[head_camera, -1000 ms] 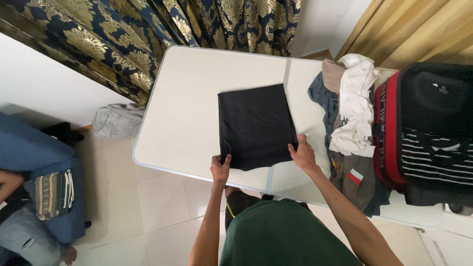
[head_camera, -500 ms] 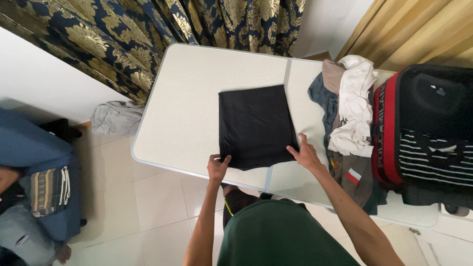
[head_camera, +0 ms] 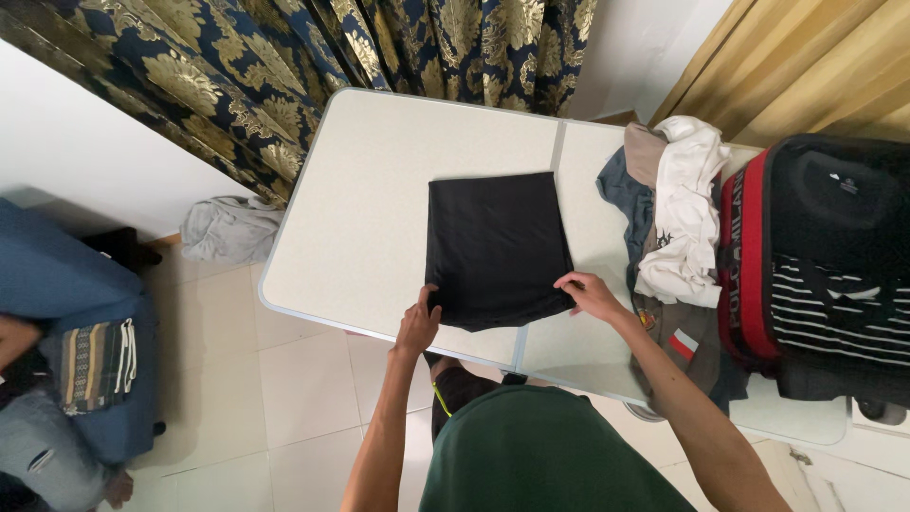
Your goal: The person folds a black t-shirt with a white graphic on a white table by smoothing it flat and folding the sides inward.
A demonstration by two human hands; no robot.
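Your folded black garment [head_camera: 495, 248] lies flat near the middle of the white folding table [head_camera: 360, 218], its near edge just short of the table's front rim. To the left of the garment the tabletop is bare out to the rounded corner, and there is more bare top beyond it, toward the blue and gold curtain [head_camera: 284, 66]. To the right of the garment the room is tight: a narrow strip of table, then the heap of clothes [head_camera: 678, 228], with a white piece on top, and past that the red and black suitcase [head_camera: 815, 256], which sits on the table's right end.

Since a second ago the garment has kept its place and shape. Your left hand has slid from just under the near left corner up onto that corner. Your right hand, which lay flat with a finger stretched along the right edge, has curled in at the near right corner.

Your left hand [head_camera: 419, 324] comes up from below with the wrist straight, thumb on top of the cloth and fingers tucked at its edge, pinching the near left corner. Your right hand [head_camera: 590, 294] reaches in from the right with the forearm slanting across the table's front rim, fingers bent and closed on the near right corner.

On the floor left of the table lies a grey crumpled cloth [head_camera: 226, 230].
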